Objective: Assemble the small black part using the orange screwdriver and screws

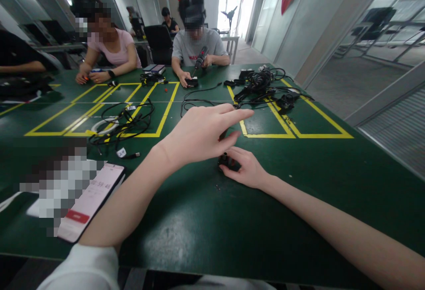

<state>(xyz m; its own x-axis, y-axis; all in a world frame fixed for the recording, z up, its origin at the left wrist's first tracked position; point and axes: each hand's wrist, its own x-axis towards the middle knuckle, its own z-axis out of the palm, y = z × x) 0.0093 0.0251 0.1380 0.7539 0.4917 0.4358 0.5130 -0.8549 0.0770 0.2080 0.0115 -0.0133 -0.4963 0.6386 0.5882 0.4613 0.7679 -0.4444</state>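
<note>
My right hand (246,168) rests on the green table with its fingers around a small black box-shaped part (227,161), which has a short dark round post on top. The fingers hide much of that part, so its exact kind does not show. Above and slightly to the left of it hovers my left hand (206,129). Its fingers stretch to the right, with the thumb apart from them, and I see nothing held there. A few tiny specks (218,187) lie on the table just below the black part.
A phone (94,201) lies at the near left. Beyond it are tangled black cables (133,121), and a bigger cable pile (260,84) sits at the far right. Yellow tape (166,117) marks the table (199,232). Across it, a person (199,42) holds a power drill (201,58).
</note>
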